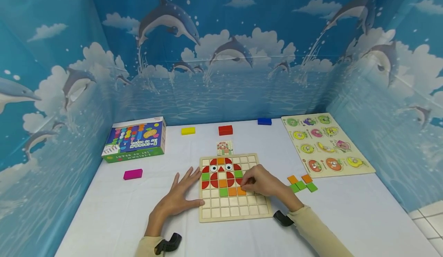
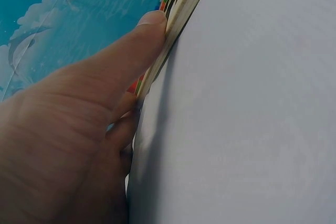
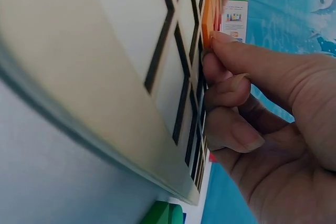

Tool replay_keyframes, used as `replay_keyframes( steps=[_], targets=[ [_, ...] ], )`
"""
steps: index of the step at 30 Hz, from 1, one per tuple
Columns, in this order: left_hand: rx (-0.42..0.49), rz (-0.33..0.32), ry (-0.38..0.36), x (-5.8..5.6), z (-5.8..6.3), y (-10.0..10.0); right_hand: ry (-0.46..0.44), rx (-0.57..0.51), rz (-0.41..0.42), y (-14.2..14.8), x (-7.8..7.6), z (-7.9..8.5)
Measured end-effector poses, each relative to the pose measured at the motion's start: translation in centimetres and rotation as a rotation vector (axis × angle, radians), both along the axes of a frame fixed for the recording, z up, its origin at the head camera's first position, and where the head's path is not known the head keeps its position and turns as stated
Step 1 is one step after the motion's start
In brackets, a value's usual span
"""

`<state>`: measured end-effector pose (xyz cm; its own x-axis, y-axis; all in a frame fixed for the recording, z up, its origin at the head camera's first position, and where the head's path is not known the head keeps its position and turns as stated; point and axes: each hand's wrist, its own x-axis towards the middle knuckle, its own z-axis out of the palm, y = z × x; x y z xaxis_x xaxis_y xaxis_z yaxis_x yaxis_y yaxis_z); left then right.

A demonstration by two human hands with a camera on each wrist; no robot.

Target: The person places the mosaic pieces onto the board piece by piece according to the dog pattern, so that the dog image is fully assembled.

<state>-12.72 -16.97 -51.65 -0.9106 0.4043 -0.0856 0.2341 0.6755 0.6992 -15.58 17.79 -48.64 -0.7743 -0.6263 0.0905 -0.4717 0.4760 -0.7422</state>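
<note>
A wooden grid board (image 1: 225, 213) lies on the white table with red, green, orange and white-eyed tiles in its upper part. My left hand (image 1: 178, 195) rests along its left edge, fingers spread and straight; the thumb (image 2: 144, 38) touches the board's side in the left wrist view. Over the board's right part, my right hand (image 1: 264, 182) has curled fingers. Its thumb and index finger pinch the edge of an orange tile (image 1: 241, 191) at the end of the lowest coloured row. In the right wrist view that orange tile (image 3: 208, 22) shows at the thumb tip.
Loose orange and green tiles (image 1: 301, 186) lie right of the board. A small pattern card (image 1: 225, 148) sits behind it. A fruit puzzle board (image 1: 325, 145) is at right, a bead-set box (image 1: 135, 140) at left. Yellow, red (image 1: 225, 130), blue and magenta blocks stand around.
</note>
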Motion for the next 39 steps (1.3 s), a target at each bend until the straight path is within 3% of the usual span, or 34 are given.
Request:
replay_keyframes(
  steps=[8, 16, 21, 26, 33, 39],
  targets=[
    [0.004, 0.0, -0.009, 0.0, -0.3, -0.1, 0.0, -0.009, -0.024, 0.9, -0.5, 0.2],
    [-0.001, -0.014, -0.013, 0.1, -0.3, -0.2, 0.016, -0.038, -0.127, 6.3, -2.6, 0.5],
    [-0.002, -0.01, -0.012, 0.1, -0.3, -0.2, -0.003, -0.018, -0.157, 8.8, -3.1, 0.2],
    [0.002, 0.001, -0.012, 0.0, -0.4, -0.2, -0.055, -0.014, -0.135, 9.9, -3.2, -0.5],
    [0.004, 0.004, -0.013, 0.0, -0.2, -0.1, -0.096, -0.064, -0.003, 10.0, -3.4, -0.9],
    [0.001, -0.007, -0.008, -0.1, -0.2, 0.0, -0.079, -0.04, -0.004, 10.0, -3.3, -1.0]
  ],
)
